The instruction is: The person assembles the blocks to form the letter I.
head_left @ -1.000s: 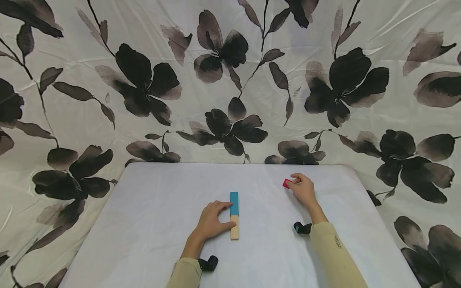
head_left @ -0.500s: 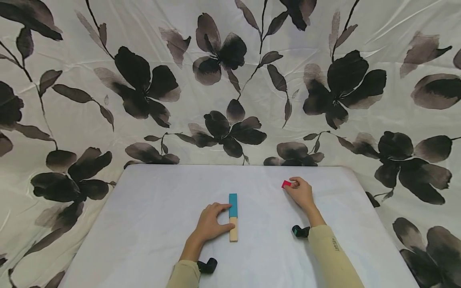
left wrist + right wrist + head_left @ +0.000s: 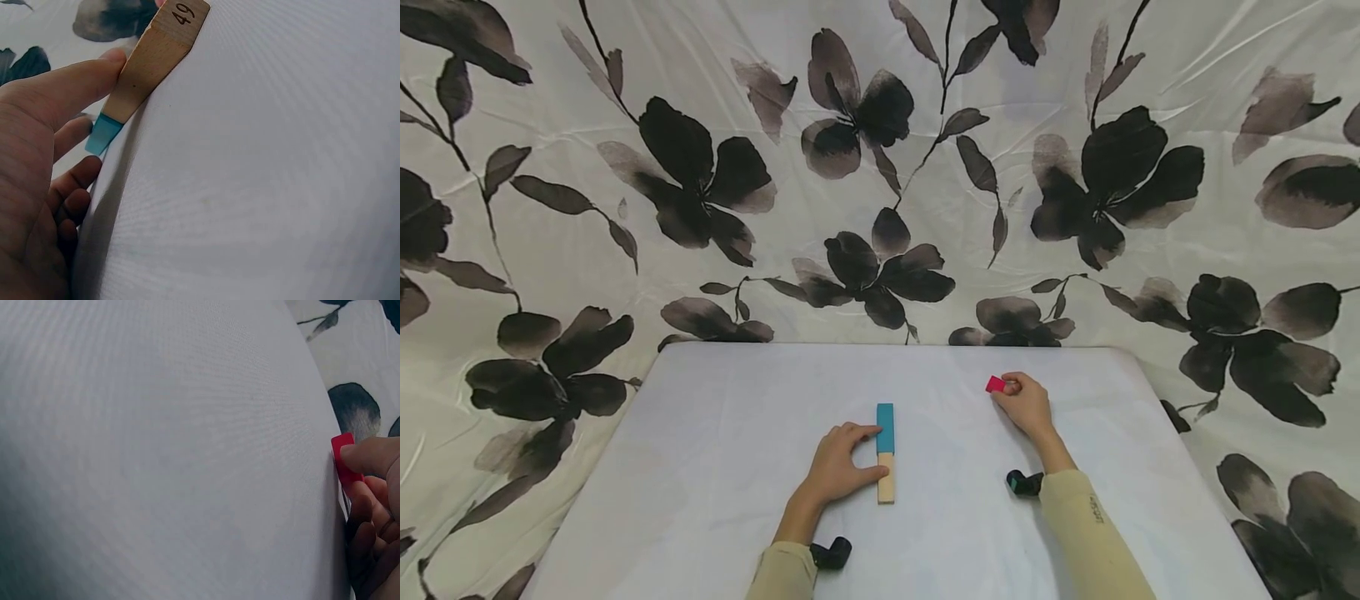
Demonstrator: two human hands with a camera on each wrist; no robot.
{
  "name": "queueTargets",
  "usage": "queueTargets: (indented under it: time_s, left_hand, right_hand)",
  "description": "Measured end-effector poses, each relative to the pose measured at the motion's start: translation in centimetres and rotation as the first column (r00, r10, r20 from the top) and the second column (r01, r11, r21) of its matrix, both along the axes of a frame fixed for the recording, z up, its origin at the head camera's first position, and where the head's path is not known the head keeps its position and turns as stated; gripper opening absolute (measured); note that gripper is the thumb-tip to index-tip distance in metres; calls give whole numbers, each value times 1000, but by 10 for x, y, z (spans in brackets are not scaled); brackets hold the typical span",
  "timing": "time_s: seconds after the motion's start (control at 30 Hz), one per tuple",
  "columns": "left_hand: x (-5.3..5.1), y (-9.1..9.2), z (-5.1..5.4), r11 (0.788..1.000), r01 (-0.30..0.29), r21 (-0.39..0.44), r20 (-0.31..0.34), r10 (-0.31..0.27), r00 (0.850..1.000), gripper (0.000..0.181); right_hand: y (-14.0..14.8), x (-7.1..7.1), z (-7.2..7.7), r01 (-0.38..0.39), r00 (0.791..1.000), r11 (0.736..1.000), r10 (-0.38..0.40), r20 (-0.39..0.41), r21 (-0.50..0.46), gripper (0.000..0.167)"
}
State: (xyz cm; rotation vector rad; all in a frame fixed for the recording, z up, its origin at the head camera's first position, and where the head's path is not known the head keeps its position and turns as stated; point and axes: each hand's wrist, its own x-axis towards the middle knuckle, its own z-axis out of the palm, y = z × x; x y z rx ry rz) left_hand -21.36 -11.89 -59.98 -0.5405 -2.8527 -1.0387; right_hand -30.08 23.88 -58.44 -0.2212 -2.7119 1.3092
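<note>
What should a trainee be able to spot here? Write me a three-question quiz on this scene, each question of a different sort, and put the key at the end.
1. Multiple choice: what does the right hand pinch?
a) a yellow ring
b) a red block
c) a green cup

2. True or false: in the head view, the teal block lies farther from the person than the plain wooden block.

3. Fill in the missing word: the part of the left hand that reaches the plain wooden block is the ____.

Key: 1. b; 2. true; 3. thumb.
</note>
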Motion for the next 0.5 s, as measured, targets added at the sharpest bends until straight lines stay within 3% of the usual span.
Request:
queueTargets:
  time_s: [0.5]
  left_hand:
    - [2,1,2,1000,-4,6,4,4,1000,65]
  right_hand:
    - [-2,0,1,-17,1000,998,17,-5,61,35]
